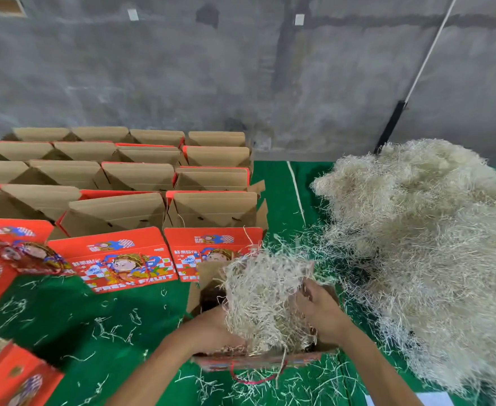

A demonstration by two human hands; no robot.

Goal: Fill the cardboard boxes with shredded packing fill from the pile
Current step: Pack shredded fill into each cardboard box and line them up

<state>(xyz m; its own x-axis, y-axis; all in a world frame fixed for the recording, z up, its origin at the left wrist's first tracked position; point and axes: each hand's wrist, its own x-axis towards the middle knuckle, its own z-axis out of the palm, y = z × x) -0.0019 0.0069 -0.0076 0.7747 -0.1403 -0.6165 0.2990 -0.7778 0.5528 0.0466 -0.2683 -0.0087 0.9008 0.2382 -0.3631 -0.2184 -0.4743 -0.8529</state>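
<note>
An open cardboard box [205,276] with a red printed outside stands on the green floor just in front of me. A thick wad of pale shredded fill [264,291] bulges out of its top. My left hand [211,326] presses into the wad from the left, its fingers buried in the shreds. My right hand [320,309] presses on the wad from the right, fingers curled into it. The big pile of shredded fill [422,244] lies on the floor to the right of the box.
Several rows of open red fruit boxes [118,183] stand to the left and behind. Another red box [12,376] lies at the lower left. Loose shreds litter the green mat [80,317]. A grey concrete wall [241,68] stands behind.
</note>
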